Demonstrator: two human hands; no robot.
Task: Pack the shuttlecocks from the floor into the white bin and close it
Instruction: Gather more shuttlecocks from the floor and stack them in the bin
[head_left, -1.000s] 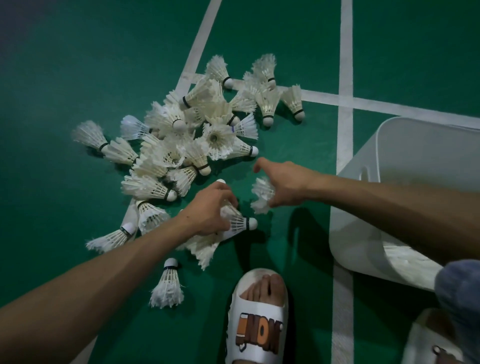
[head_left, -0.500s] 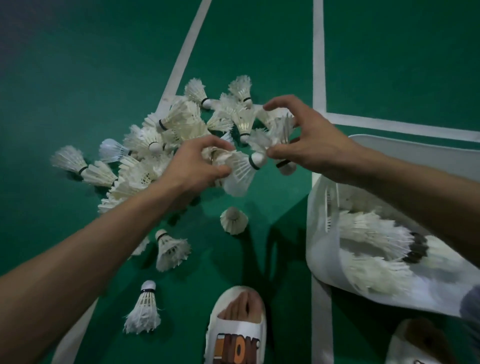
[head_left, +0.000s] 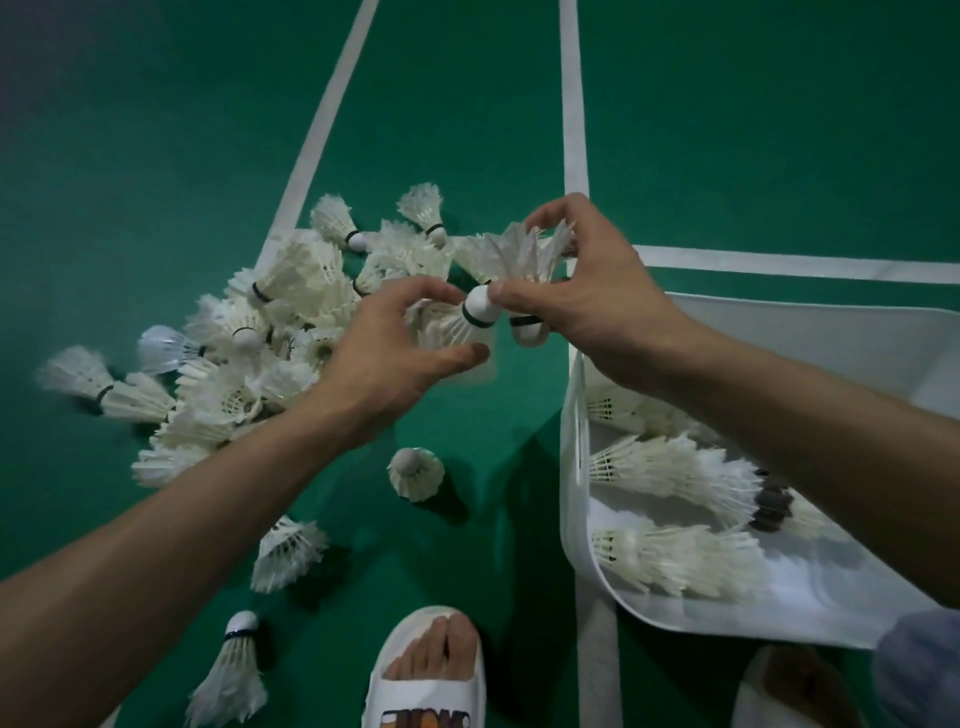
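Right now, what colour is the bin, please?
The bin is white, seen in the head view.

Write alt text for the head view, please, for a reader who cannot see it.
Two bare hands meet above a green court floor: the left hand grips a shuttlecock and the right hand grips another shuttlecock. A loose pile lies on the floor at left; the white bin, at right, holds more shuttlecocks.
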